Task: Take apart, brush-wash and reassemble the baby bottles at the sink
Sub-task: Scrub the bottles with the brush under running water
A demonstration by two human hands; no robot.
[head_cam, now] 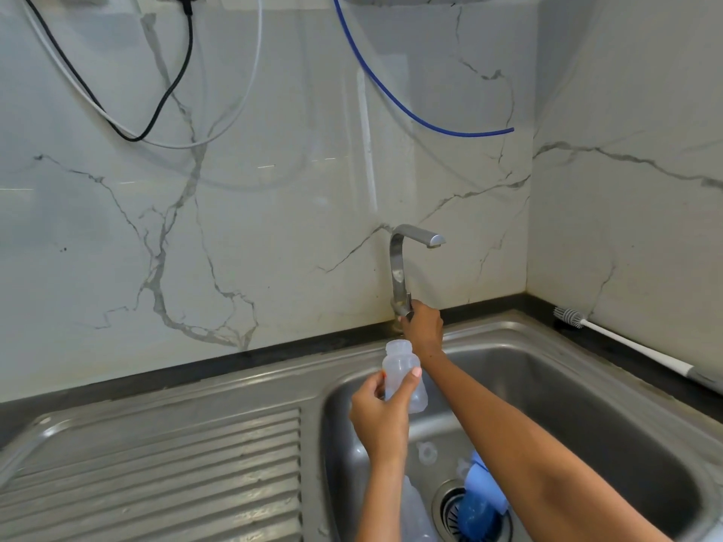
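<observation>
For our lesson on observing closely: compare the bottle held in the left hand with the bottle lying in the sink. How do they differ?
The held bottle stands upright, gripped by the left hand above the basin; the sink bottle lies on its side at the bottom of the sink. The held bottle shows fully, its neck open and capless; the sink bottle is partly hidden behind the left arm. Both are translucent plastic.

Both forearms are bare from the bottom edge of the view up to the wrists, with no sleeve, watch or band showing on either. The left hand (pixel 381 418) wears no ring or glove; its thumbnail is pale pink and neatly rounded. The right hand (pixel 424 326) is likewise ungloved, its nails out of sight.
</observation>
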